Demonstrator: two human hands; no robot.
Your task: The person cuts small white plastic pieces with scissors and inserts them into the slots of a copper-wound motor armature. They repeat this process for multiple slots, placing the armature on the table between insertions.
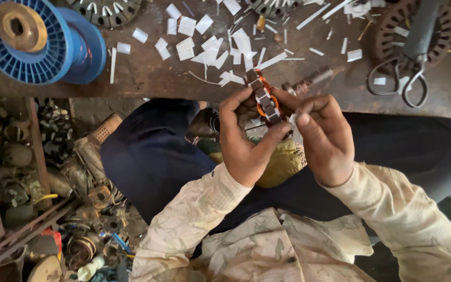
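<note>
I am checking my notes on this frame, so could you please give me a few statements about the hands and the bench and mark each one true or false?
1. Both hands hold one small wound part with copper-coloured wire. True: the left hand and the right hand grip the small wound part between them.
2. The blue spool lies at the bench's right end. False: the blue spool is at the left end.
3. White paper strips are scattered on the bench. True: the white paper strips lie across the bench.
4. The right hand holds the scissors. False: the scissors lie untouched on the bench, to the right.
</note>
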